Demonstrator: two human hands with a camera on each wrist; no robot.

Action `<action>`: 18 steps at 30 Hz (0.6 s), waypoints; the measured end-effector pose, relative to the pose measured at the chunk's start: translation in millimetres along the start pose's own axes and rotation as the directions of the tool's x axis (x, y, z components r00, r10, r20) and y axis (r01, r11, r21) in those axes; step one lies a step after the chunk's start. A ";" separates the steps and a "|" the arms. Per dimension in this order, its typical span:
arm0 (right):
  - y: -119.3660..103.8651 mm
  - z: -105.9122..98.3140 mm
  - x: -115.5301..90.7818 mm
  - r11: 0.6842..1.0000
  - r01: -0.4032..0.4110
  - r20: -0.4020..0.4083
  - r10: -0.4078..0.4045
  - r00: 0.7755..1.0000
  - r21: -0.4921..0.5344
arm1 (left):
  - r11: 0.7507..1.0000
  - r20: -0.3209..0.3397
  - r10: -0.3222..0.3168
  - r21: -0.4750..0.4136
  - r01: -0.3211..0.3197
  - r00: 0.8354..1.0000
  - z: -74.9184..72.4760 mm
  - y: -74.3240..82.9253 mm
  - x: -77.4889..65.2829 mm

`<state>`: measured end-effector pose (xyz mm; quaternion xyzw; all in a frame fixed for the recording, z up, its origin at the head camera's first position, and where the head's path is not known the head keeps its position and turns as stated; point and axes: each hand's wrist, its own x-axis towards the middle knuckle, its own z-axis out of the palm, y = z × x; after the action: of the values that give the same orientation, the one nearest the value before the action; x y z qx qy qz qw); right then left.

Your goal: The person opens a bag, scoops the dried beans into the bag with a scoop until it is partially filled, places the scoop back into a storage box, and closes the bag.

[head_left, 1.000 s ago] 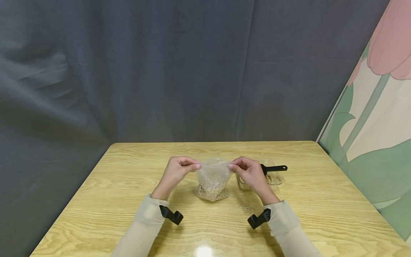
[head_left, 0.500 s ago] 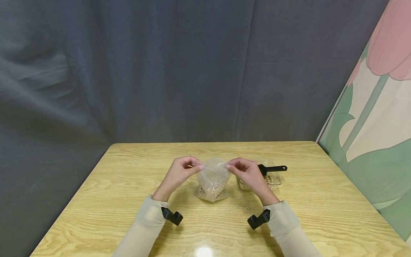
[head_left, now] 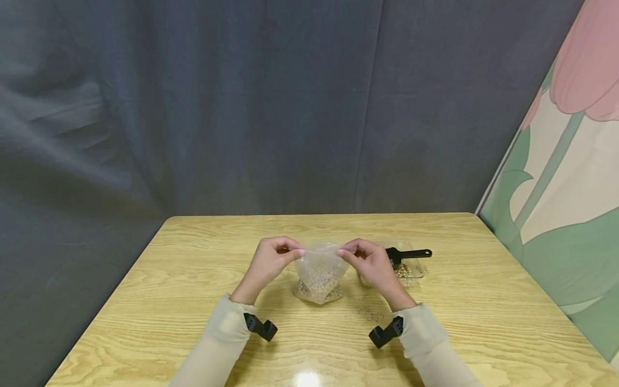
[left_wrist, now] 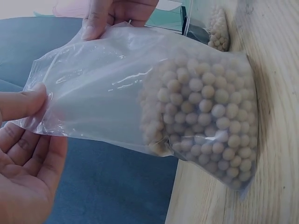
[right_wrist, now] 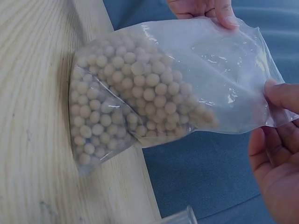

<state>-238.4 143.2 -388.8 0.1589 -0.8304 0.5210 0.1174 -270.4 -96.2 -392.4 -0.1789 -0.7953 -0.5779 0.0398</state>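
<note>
A clear plastic bag [head_left: 320, 274] stands on the table, its lower half full of small round beige balls [left_wrist: 205, 107]. My left hand [head_left: 271, 263] pinches the left upper corner of the bag between thumb and fingers. On the other side, my right hand [head_left: 372, 263] pinches the right upper corner the same way. The bag's top is drawn out between both hands, and its filled base rests on the wood. In the right wrist view the balls [right_wrist: 135, 93] show through the creased film.
Right of the bag, partly behind my right hand, sits a clear box [head_left: 419, 269] with more beige balls. A black-handled scoop [head_left: 411, 254] lies across it. The wooden table [head_left: 193, 301] ends at a dark curtain [head_left: 271, 134]; a flower-patterned cloth [head_left: 566, 215] hangs at right.
Both hands still pinch the bag's corners. The left hand has shifted slightly right and the right hand slightly left, so they are closer together. The bag's base stays in place.
</note>
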 end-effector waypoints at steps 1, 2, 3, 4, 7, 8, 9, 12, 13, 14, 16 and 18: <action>5.1 0.9 1.2 1.000 -0.001 -0.005 0.001 1.000 0.005 | 1.000 0.000 0.003 0.001 -0.003 1.000 0.2 0.4 -0.2; 10.3 1.5 2.3 1.000 0.006 -0.006 -0.006 1.000 0.017 | 1.000 0.005 0.006 0.001 -0.006 1.000 0.3 -0.2 -0.1; 15.2 2.2 3.2 1.000 0.011 -0.006 -0.010 1.000 0.025 | 1.000 0.012 0.011 0.000 -0.011 1.000 0.3 -0.4 -0.2; 17.4 2.5 3.5 0.999 0.015 -0.006 -0.015 1.000 0.034 | 1.000 0.024 0.014 -0.005 -0.014 1.000 0.2 -0.6 -0.2; 20.0 3.4 4.1 0.999 0.008 0.000 -0.008 1.000 0.052 | 0.999 0.060 0.029 -0.027 -0.028 0.998 0.1 -1.3 -0.7; 19.9 3.6 4.0 0.998 0.001 0.004 -0.001 1.000 0.057 | 0.999 0.070 0.032 -0.033 -0.030 0.997 0.1 -1.8 -0.7; 19.7 3.9 4.0 0.998 -0.007 0.007 0.006 1.000 0.060 | 0.999 0.079 0.036 -0.039 -0.033 0.996 0.0 -1.7 -1.1; 17.0 4.0 3.7 0.997 -0.031 0.020 0.030 0.999 0.072 | 0.998 0.094 0.048 -0.044 -0.044 0.994 0.7 -2.0 -1.5; 16.1 4.1 3.6 0.997 -0.036 0.024 0.035 0.999 0.074 | 0.998 0.095 0.052 -0.043 -0.048 0.994 0.9 -1.8 -1.7; 15.3 4.1 3.5 0.996 -0.040 0.028 0.038 0.999 0.075 | 0.998 0.095 0.055 -0.044 -0.051 0.994 1.3 -1.5 -2.0; 13.8 4.4 3.5 0.996 -0.045 0.040 0.042 0.998 0.083 | 0.997 0.097 0.059 -0.053 -0.054 0.994 2.3 -1.3 -2.3; 13.3 5.0 3.5 0.996 -0.044 0.046 0.041 0.998 0.078 | 0.996 0.094 0.065 -0.061 -0.060 0.993 3.1 -0.6 -2.8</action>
<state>-246.9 143.7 -400.7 0.1573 -0.8146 0.5523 0.0812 -267.5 -94.1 -394.7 -0.2321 -0.7733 -0.5899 0.0146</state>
